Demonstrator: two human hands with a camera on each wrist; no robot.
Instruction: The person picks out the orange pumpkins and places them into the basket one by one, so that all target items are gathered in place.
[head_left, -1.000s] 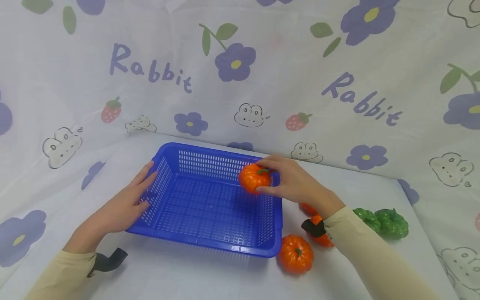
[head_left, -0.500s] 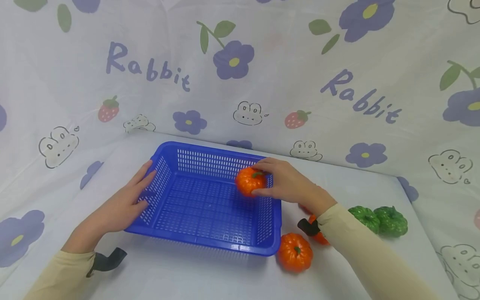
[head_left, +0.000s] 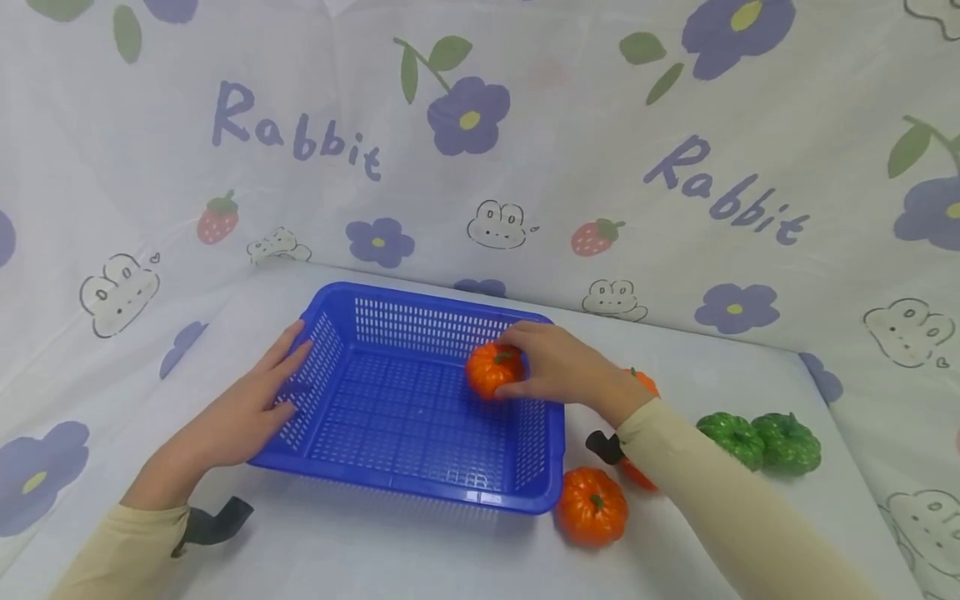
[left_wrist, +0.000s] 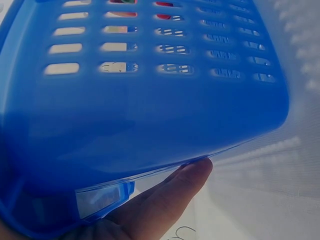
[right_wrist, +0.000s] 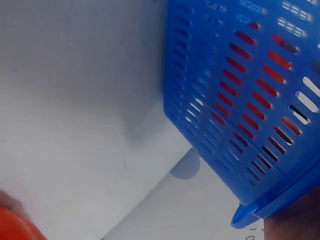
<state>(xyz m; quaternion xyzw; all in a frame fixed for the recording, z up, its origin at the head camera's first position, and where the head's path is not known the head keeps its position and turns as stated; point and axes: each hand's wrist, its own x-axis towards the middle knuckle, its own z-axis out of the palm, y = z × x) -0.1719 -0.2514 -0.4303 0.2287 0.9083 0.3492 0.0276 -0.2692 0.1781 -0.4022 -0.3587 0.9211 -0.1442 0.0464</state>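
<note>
Right hand (head_left: 558,362): reaches over the right rim of the blue basket (head_left: 412,486); thumb and fingers clamped on an orange pumpkin (head_left: 491,372), green stem up. Pumpkin sits inside the basket, toward its far right corner; contact with the basket floor cannot be told. Right wrist view: orange shows through the slots of the wall.

Left hand (head_left: 240,408): fingers extended and slightly apart, laid against the basket's left side, holding nothing else.

Basket stands on the white worktop (head_left: 330,558), back rim near the worktop's far edge. Second orange pumpkin (head_left: 592,507) just beside the basket's near right corner; two more orange pumpkins (head_left: 641,382) partly hidden by the right forearm. Two green pumpkins (head_left: 786,444) side by side near the worktop's right edge.
</note>
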